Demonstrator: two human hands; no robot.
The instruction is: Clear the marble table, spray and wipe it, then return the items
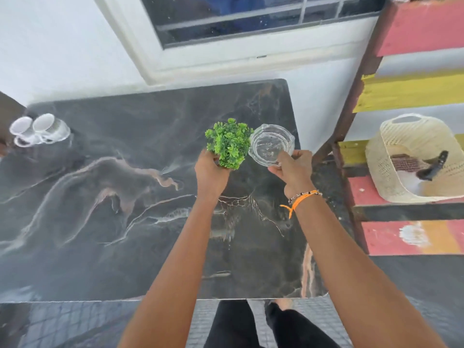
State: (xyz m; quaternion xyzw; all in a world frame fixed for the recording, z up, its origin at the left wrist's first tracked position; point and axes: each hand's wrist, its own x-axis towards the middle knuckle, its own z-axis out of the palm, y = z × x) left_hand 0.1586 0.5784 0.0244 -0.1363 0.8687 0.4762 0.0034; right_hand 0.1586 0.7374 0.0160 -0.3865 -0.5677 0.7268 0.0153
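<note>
A dark marble table with pale veins fills the middle of the head view. Over its far right part, my left hand grips the base of a small green artificial plant; its pot is hidden by my fingers. My right hand, with an orange band at the wrist, pinches the near rim of a clear glass ashtray right beside the plant. Whether plant and ashtray rest on the marble or hang just above it I cannot tell.
Two white cups on a glass holder stand at the table's far left. A painted wooden bench stands to the right, bearing a cream mesh basket with dark items inside. A window and white wall lie behind the table.
</note>
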